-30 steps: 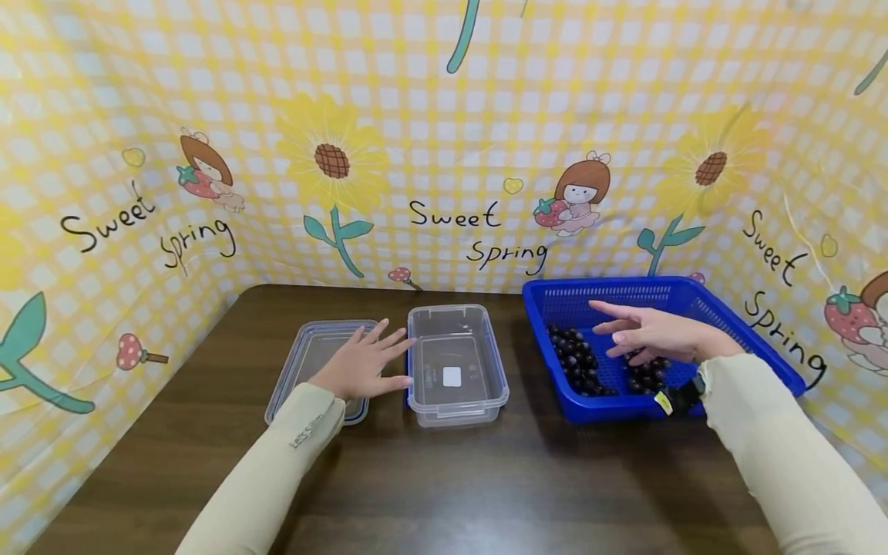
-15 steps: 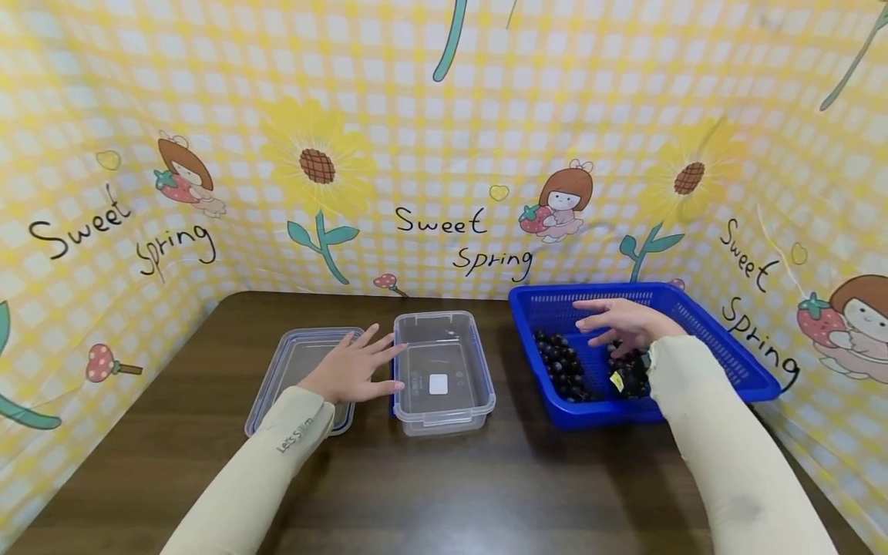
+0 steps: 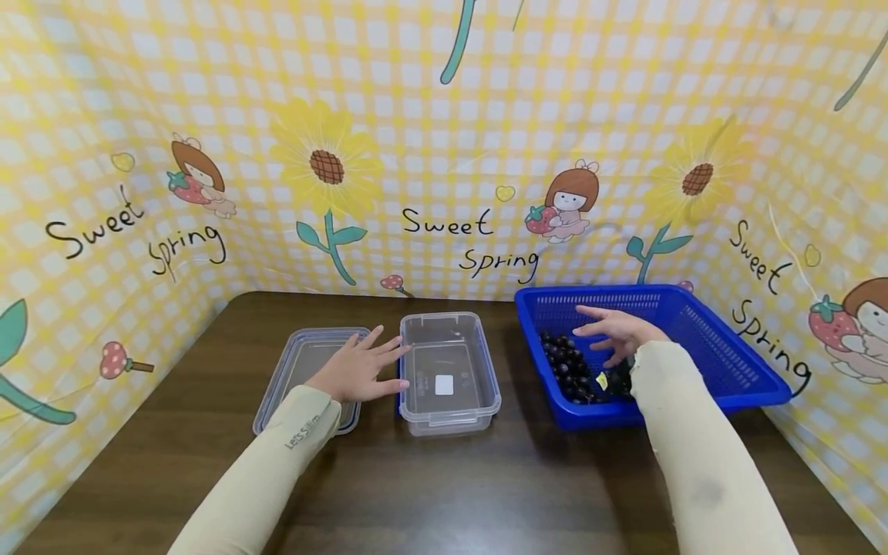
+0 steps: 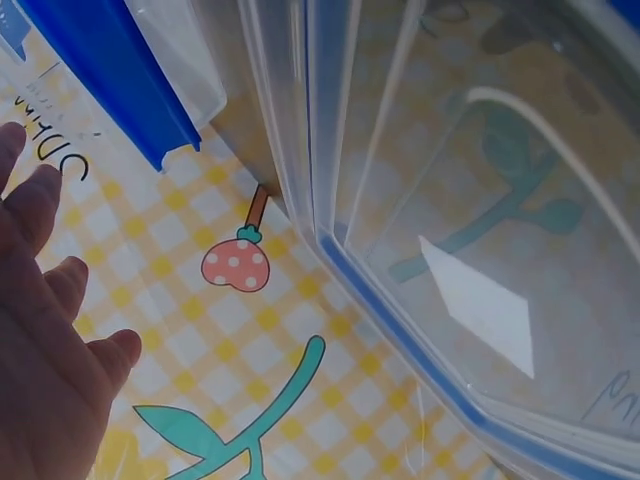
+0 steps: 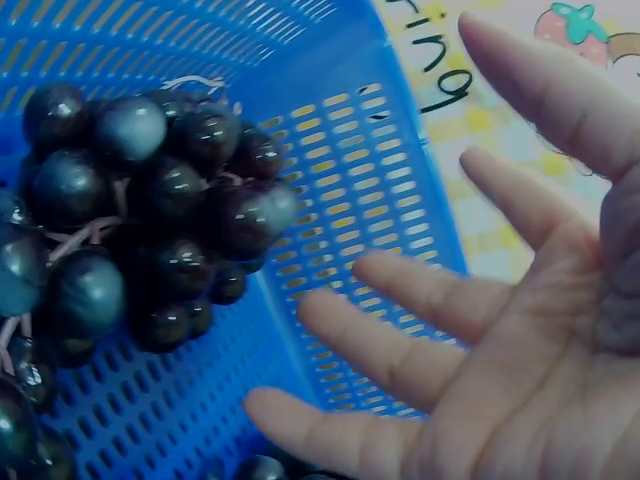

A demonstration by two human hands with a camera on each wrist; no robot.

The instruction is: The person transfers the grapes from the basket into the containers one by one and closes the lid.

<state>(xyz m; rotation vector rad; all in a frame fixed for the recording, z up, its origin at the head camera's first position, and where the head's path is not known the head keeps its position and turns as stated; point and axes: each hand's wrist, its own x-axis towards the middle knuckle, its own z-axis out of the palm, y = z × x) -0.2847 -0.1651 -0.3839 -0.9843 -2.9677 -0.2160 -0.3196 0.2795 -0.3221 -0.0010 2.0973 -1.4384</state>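
Observation:
My left hand (image 3: 357, 374), fingers spread, is over the clear lid (image 3: 294, 370) and close to the left side of a clear plastic food container (image 3: 444, 354). Whether its fingertips touch the container's rim I cannot tell. Over a blue plastic basket (image 3: 745, 362), my right hand (image 3: 620, 333) hovers with fingers apart and holds nothing. Dark grapes (image 3: 565, 366) lie in the basket's left part; more are partly hidden under the right wrist. In the right wrist view, a grape bunch (image 5: 170, 190) with thin stems lies apart from the fingertips.
Everything stands on a dark wooden table (image 3: 430, 493). A yellow checked cloth (image 3: 430, 154) hangs along the back and both sides. The container has a blue-edged rim and a white square label (image 3: 444, 385) shows through its base.
My right hand and wrist have shifted a little left over the basket, covering the grapes on the right more. The left hand stays beside the container. The head view has shifted slightly.

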